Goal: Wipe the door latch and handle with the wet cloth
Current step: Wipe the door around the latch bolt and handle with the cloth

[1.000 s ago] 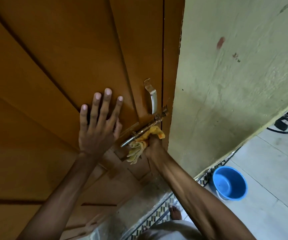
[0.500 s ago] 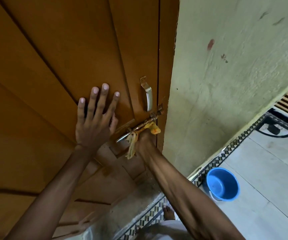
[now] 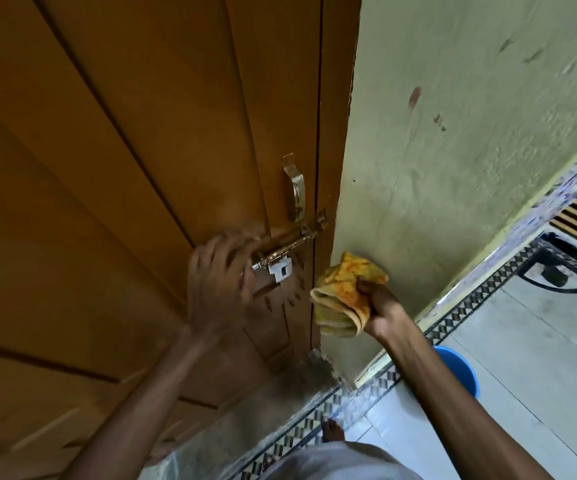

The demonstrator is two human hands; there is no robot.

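Observation:
A brown wooden door (image 3: 124,168) carries a curved metal handle (image 3: 296,188) and, below it, a sliding bolt latch (image 3: 289,245) with a silver hasp plate (image 3: 282,268). My left hand (image 3: 221,282), blurred by motion, is at the left end of the latch, its fingers curled by the bolt; whether it grips the bolt I cannot tell. My right hand (image 3: 380,306) holds a bunched yellow-orange cloth (image 3: 346,292) off the door, to the right of the latch, in front of the green wall.
The green plaster wall (image 3: 470,150) meets the door's right edge. A blue bucket (image 3: 460,368) stands on the tiled floor behind my right forearm. A black metal stand (image 3: 557,268) is at the far right. My bare foot (image 3: 332,431) is near the patterned border tiles.
My right hand has pulled the cloth off the latch, down and to the right. My left hand has left the flat door panel and moved right to the latch's end.

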